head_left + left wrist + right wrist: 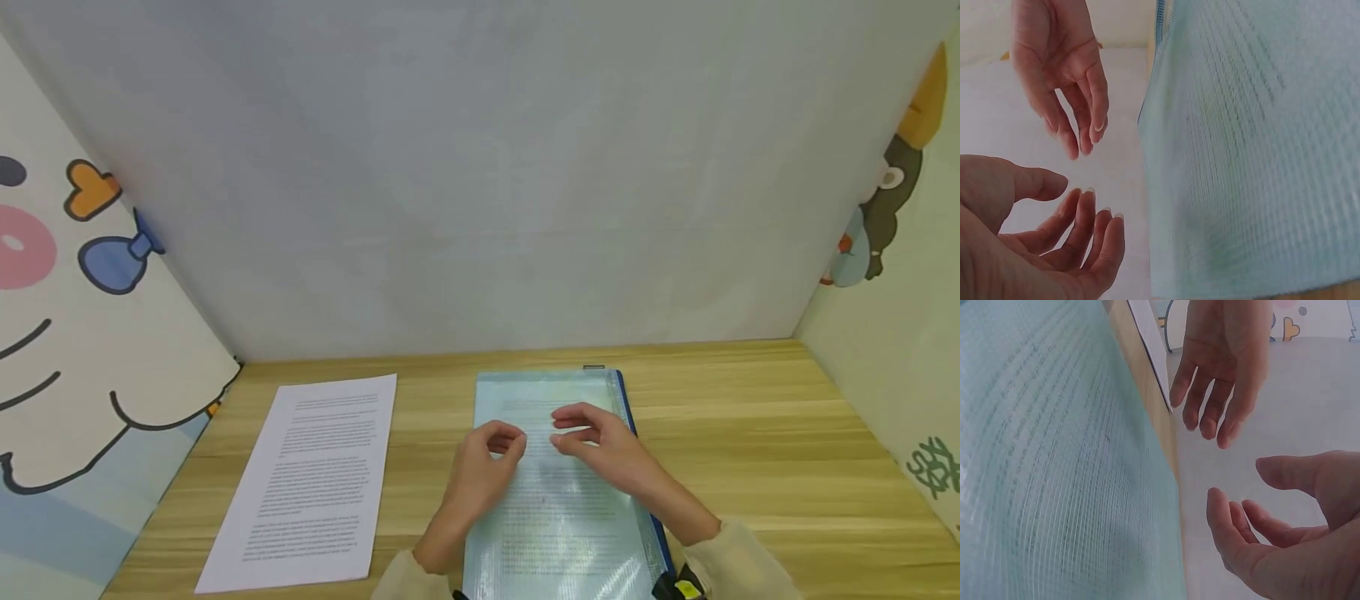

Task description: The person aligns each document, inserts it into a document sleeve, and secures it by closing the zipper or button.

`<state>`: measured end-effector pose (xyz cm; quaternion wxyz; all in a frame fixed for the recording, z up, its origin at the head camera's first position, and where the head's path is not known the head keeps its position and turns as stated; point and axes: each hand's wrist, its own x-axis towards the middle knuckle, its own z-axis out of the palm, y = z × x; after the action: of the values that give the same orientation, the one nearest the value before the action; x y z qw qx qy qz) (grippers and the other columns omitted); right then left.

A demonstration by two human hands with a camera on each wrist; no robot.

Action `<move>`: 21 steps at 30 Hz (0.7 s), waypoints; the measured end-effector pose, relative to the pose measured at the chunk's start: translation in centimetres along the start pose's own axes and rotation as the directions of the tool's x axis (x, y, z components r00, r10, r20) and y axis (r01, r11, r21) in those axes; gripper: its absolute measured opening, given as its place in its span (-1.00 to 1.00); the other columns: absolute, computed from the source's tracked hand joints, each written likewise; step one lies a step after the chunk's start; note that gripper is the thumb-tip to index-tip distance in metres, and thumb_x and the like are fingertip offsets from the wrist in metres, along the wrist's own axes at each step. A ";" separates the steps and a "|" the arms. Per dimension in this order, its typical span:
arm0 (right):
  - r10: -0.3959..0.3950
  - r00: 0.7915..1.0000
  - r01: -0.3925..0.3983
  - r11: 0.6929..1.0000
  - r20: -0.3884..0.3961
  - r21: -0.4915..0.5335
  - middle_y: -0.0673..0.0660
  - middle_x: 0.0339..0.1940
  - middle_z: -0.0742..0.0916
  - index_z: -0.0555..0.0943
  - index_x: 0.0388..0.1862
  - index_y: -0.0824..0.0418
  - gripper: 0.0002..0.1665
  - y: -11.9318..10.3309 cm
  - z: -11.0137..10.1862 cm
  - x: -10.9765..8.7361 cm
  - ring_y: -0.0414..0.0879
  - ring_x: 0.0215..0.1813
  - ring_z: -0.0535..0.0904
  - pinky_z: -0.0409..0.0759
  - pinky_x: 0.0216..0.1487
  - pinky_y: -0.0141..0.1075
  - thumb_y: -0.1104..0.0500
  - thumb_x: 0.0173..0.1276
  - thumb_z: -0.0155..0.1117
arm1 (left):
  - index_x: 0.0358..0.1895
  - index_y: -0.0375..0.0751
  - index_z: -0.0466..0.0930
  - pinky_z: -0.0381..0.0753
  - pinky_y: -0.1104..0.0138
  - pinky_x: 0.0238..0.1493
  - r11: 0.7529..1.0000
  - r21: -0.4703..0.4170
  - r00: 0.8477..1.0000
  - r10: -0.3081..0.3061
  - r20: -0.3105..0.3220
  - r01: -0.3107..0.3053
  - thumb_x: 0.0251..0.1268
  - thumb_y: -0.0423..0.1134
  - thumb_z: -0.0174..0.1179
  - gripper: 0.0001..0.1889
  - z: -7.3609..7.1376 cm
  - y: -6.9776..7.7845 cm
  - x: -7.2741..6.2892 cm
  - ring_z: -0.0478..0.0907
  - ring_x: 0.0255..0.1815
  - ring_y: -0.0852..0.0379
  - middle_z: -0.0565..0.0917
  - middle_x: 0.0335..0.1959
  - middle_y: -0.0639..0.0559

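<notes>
Zippered pouch (pixel 555 500) lay flat beneath the left hand (pixel 478 473) and right hand (pixel 611 450), both loosely curved, thumbs parted from fingers, holding nothing; handling it well probably called for steadying one edge, pinching lightly.

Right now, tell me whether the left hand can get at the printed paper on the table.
Likely yes: the left hand holds nothing and hovers near the left edge of the zip pouch; only tabletop shows between it and the printed paper, which lies uncovered.
</notes>
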<state>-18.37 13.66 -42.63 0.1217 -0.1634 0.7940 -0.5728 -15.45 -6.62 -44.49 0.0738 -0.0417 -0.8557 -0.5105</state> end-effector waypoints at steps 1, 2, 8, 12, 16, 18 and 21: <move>0.003 1.000 -0.003 1.000 -0.002 0.000 0.35 0.21 0.64 0.52 0.27 0.39 -0.51 0.0 0.2 0.1 0.13 0.12 0.67 0.66 0.14 -0.06 0.15 0.48 0.33 | -0.24 -0.27 0.71 0.63 0.28 -0.12 1.000 0.006 1.000 -0.005 -0.005 0.005 0.41 -0.30 0.26 -0.90 -0.2 -0.1 0.0 0.65 -0.23 0.06 0.71 -0.33 0.03; 0.012 1.000 -0.012 1.000 -0.006 0.000 0.34 0.21 0.64 0.52 0.27 0.38 -0.51 0.1 0.3 0.2 0.12 0.12 0.67 0.66 0.14 -0.06 0.15 0.48 0.33 | -0.23 -0.27 0.71 0.63 0.27 -0.12 1.000 0.009 1.000 -0.007 -0.009 0.007 0.41 -0.31 0.26 -0.90 -0.4 -0.2 0.1 0.65 -0.22 0.05 0.71 -0.33 0.02; 0.024 1.000 -0.024 1.000 0.003 -0.003 0.31 0.20 0.65 0.54 0.25 0.37 -0.52 0.2 1.6 0.7 0.10 0.12 0.67 0.66 0.12 -0.06 0.15 0.46 0.35 | -0.21 -0.31 0.71 0.64 0.25 -0.10 0.999 0.011 0.999 -0.039 -0.036 0.040 0.40 -0.32 0.25 -0.89 -1.9 -0.8 0.0 0.65 -0.20 0.03 0.71 -0.31 -0.02; -0.011 0.999 0.011 1.000 0.036 -0.002 0.34 0.21 0.64 0.54 0.25 0.40 -0.51 0.2 2.4 0.9 0.14 0.12 0.67 0.67 0.09 -0.09 0.16 0.46 0.34 | -0.18 -0.32 0.71 0.65 0.29 -0.13 0.998 0.001 0.997 -0.061 -0.049 0.061 0.42 -0.32 0.25 -0.88 -2.9 -1.3 -0.2 0.65 -0.19 0.04 0.71 -0.28 -0.04; -0.017 0.999 0.017 1.000 0.051 0.006 0.33 0.22 0.64 0.54 0.25 0.39 -0.51 0.0 3.1 1.2 0.15 0.13 0.66 0.67 0.09 -0.07 0.14 0.47 0.33 | -0.15 -0.33 0.71 0.66 0.30 -0.14 0.998 0.014 0.995 -0.067 -0.074 0.069 0.42 -0.30 0.26 -0.86 -3.9 -1.7 -0.6 0.65 -0.18 0.04 0.71 -0.26 -0.04; -0.023 0.998 0.023 1.000 0.064 0.009 0.33 0.22 0.64 0.53 0.26 0.39 -0.51 0.0 3.4 1.3 0.16 0.15 0.65 0.67 0.10 -0.06 0.14 0.49 0.32 | -0.15 -0.34 0.71 0.66 0.30 -0.14 0.997 0.025 0.993 -0.069 -0.091 0.071 0.42 -0.32 0.26 -0.87 -4.3 -1.9 -0.7 0.66 -0.19 0.04 0.72 -0.26 -0.05; -0.025 0.997 0.024 1.000 0.078 0.018 0.32 0.22 0.64 0.53 0.26 0.38 -0.52 -0.1 4.0 1.6 0.17 0.16 0.65 0.67 0.11 -0.06 0.14 0.49 0.31 | -0.16 -0.36 0.71 0.67 0.30 -0.13 0.996 0.039 0.992 -0.070 -0.107 0.075 0.40 -0.36 0.26 -0.89 -4.8 -2.2 -0.8 0.67 -0.21 0.03 0.73 -0.27 -0.08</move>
<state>-18.32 9.56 -43.84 0.1473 -0.1944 0.7816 -0.5742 -14.56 -11.88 -44.34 0.1012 0.0179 -0.8623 -0.4958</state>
